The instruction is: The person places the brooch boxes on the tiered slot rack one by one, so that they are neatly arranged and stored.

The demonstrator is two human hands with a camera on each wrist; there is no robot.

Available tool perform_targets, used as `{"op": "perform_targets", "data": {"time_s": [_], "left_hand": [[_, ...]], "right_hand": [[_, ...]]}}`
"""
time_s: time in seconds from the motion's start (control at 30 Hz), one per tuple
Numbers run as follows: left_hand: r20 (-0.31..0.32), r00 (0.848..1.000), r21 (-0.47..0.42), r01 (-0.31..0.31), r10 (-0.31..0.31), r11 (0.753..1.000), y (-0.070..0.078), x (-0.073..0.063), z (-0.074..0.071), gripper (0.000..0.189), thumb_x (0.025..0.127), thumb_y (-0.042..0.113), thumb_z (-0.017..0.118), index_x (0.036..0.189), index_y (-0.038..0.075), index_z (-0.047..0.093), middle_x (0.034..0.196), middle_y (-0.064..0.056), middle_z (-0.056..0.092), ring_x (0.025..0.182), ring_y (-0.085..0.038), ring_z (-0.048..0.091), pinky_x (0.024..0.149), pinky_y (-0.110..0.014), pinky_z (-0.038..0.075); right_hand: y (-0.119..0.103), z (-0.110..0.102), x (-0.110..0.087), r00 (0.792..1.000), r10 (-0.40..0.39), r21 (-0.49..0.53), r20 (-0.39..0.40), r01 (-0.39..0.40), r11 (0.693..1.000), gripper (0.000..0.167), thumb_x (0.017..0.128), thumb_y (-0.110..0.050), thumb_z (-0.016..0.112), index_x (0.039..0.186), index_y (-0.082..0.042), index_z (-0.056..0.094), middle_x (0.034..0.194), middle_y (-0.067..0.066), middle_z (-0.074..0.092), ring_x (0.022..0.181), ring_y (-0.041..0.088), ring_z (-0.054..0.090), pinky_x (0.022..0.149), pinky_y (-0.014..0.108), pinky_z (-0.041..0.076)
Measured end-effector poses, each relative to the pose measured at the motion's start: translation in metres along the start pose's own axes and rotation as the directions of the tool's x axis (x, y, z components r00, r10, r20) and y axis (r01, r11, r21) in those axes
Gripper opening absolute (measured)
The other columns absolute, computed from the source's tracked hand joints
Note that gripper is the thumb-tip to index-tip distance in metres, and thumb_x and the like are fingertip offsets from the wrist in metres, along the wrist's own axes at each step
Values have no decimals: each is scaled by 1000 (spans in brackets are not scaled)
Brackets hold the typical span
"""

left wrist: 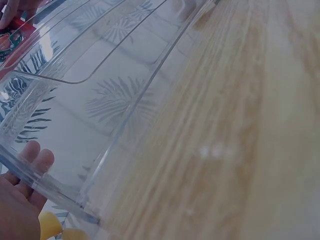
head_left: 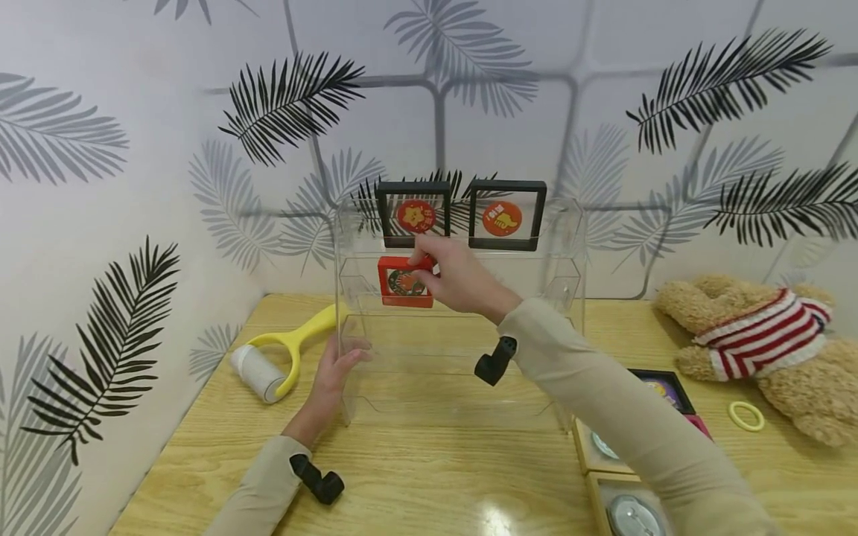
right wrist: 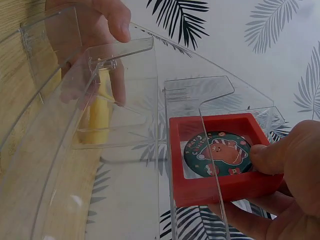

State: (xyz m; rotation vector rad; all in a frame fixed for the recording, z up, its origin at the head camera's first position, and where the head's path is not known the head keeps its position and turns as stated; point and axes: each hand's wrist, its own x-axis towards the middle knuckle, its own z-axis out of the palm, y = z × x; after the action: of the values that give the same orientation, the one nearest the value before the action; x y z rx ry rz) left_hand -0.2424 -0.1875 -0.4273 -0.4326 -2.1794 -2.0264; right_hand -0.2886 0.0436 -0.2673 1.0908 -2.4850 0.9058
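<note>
A clear tiered display rack stands on the wooden table against the wall. My right hand pinches a red square frame at its right side, with the thumb on the front and fingers behind. Inside that frame is a round dark green badge with a bear picture; the frame sits at the rack's second tier, behind its clear front lip. My left hand grips the rack's left side panel, thumb in front and fingers behind it. Two black frames with round red badges stand on the top tier.
A yellow-handled lint roller lies left of the rack. To the right are a teddy bear in a striped top, a pale yellow ring, another black frame and wooden boxes holding round badges, partly hidden by the right sleeve.
</note>
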Motion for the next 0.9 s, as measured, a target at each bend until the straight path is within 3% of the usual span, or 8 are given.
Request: {"op": "perform_targets", "data": {"time_s": [0.23,0.5,0.73,0.9], "left_hand": [[10,1000,-2,-3,3,1000,1,3,0,59,96,16,38,150,2,20,118,-15,53,98,-7,57,103,-33,30],[12,1000,12,-2,2,1000,1,3,-1,58,96,15,38,150,2,21,115,-10,53,98,-9,58,99,-20,33],[10,1000,21,6,-6,1000,1,1,-1,59,96,16,38,151,3,21,119,-23,52,99,-9,58,99,-23,33],[9,1000,9,9,-9,1000,1,1,-1,60,95,15,38,150,1,20,117,-17,53,99,-11,58,99,-22,33]], "right_hand": [[2,0,-2,1000,-3,16,24,3,1000,12,90,-3,63,100,-6,56,101,9,65,89,19,64,79,33,53],[2,-2,-2,998,-38,29,46,37,999,16,88,-2,64,101,-6,56,101,8,63,87,17,61,79,30,52],[1,-1,-7,997,-77,-38,4,77,996,24,87,-7,67,109,-9,59,108,7,56,91,20,52,78,34,47],[-3,-2,-9,998,-56,-36,-24,55,998,23,89,-15,67,110,-10,61,108,8,54,89,20,49,75,34,45]]}}
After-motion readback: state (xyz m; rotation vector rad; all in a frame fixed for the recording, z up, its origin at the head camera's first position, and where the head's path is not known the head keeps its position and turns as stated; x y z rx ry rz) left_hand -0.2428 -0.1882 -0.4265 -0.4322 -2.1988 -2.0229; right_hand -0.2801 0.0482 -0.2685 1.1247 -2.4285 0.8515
